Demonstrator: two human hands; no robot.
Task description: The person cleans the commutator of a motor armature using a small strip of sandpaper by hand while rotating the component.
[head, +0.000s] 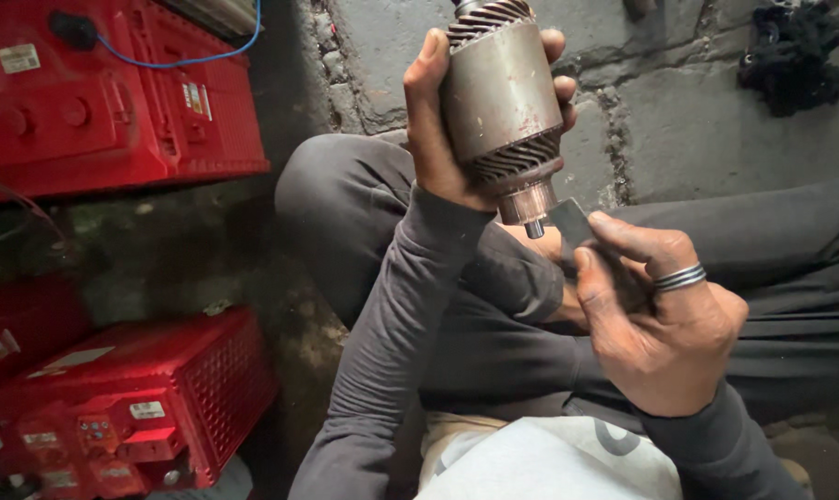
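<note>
Fingers [556,88] of the left hand [438,130] wrap a steel armature [503,102] — smooth drum, ribbed windings — held upright above the lap. Right hand [655,315], ringed, pinches a flat grey strip [572,222] against the armature's copper end. Red batteries [114,93] lie left.

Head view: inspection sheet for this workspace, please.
Surface: cracked concrete floor, stained.
Job's things: armature, upright, slightly tilted; grey strip against its lower end.
Clutter: black rag on the floor, upper right.
Grippers: left hand shut around armature; right hand pinching strip, ring on one finger.
Cables: blue cable over a red battery.
Surroundings: more red batteries lower left; person seated, grey trousers.
</note>
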